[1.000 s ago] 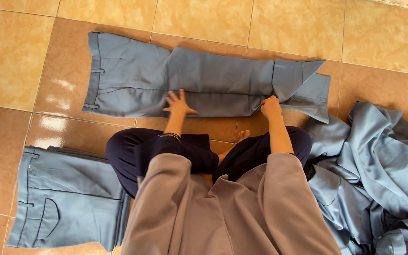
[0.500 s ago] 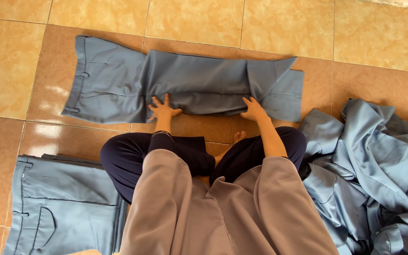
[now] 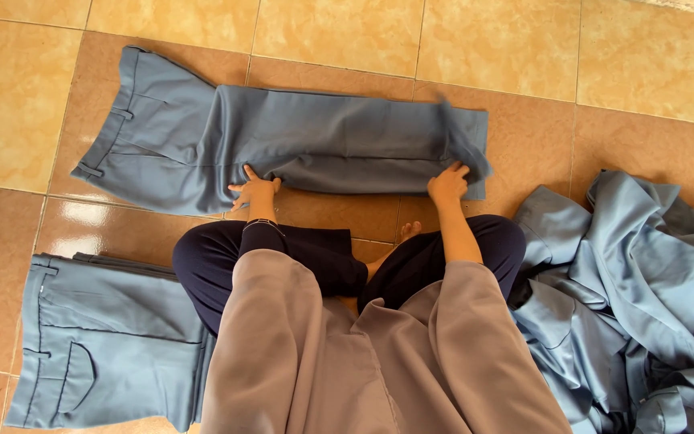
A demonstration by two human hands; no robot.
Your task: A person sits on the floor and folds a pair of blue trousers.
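A pair of grey-blue trousers lies flat on the tiled floor in front of me, waistband to the left, the leg ends doubled back at the right. My left hand rests flat with spread fingers on the near edge of the trousers around the middle. My right hand grips the folded leg end at the right near edge. I sit cross-legged in dark trousers with long beige sleeves.
A folded stack of the same grey-blue trousers lies at my left knee. A loose heap of unfolded grey-blue garments fills the floor at the right. Orange-brown floor tiles surround everything.
My right hand has drawn the leg ends further left over the trousers, shortening the fold. My left hand stayed pressed on the near edge. The view shifted slightly.
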